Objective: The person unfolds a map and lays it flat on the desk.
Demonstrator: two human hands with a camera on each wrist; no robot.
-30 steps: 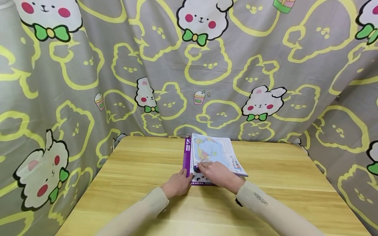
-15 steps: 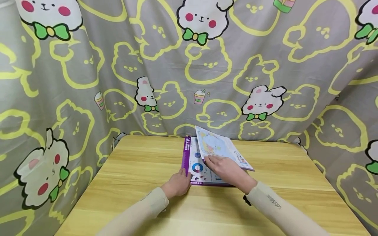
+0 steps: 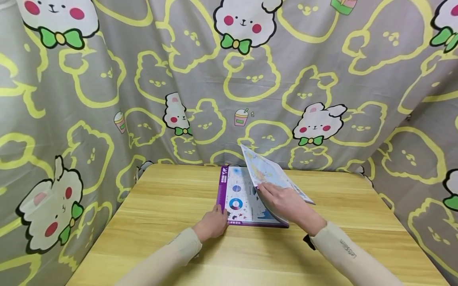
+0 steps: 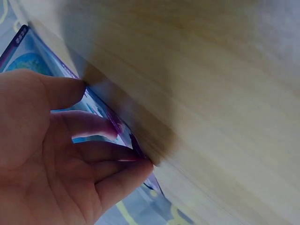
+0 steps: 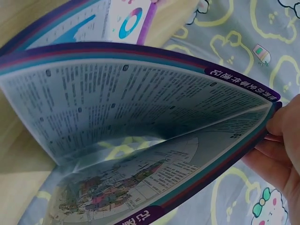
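A folded map (image 3: 236, 186) with a purple border lies on the table, its flap (image 3: 266, 167) printed with a world map. My right hand (image 3: 280, 200) pinches the left edge of that flap and holds it up at a slant. In the right wrist view, the folded layers of the map (image 5: 117, 93) gape apart, and the thumb and fingers (image 5: 269, 161) grip their corner. My left hand (image 3: 210, 224) rests at the lower left corner of the map. Seen from the left wrist, its loosely bent fingers (image 4: 119, 178) touch the map's edge, with nothing gripped.
The map lies on a wooden table (image 3: 171, 190) toward its back edge. A grey curtain (image 3: 200, 131) with yellow animal outlines and rabbit faces hangs behind the table and along both sides. A dark band (image 3: 309, 241) shows at the right wrist.
My right hand has moved to the right, lifting the flap and uncovering charts on the sheet below. The left hand has stayed by the left edge, shifting slightly left with the map.
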